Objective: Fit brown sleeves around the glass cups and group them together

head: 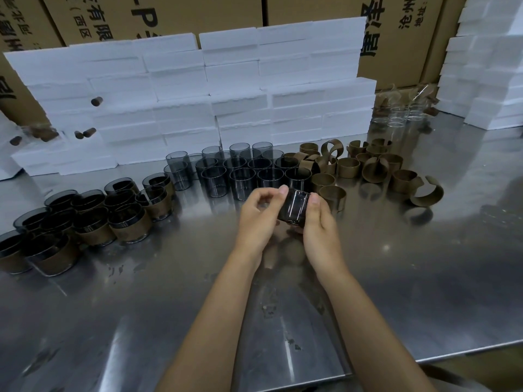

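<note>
Smoked glass, dark and slick, sits between both hands: a single glass cup (293,207) held tipped on its side just above the steel table (396,278), directly in front of the block of bare cups (240,172). The right hand (319,222) curls around the cup's right side with the thumb over its top edge, and the left hand (259,216) grips the other side, thumb and fingertips pinching at the rim. Whether a brown band is already partly on this cup is hard to tell; only a thin edge shows at its lower rim.

Loose brown sleeves (368,165) lie scattered to the right of the bare cups, some sprung open into curls. Finished sleeved cups (85,219) cluster to the left of the bare cups, and stacked white foam boxes (198,94) stand behind them.

The risks look plain enough. Smooth glass held over hard metal could slip if the sleeve is forced, and chip on landing. A sleeve pushed on crooked may bind or buckle. An elbow swinging towards the finished group could topple tightly packed cups.
</note>
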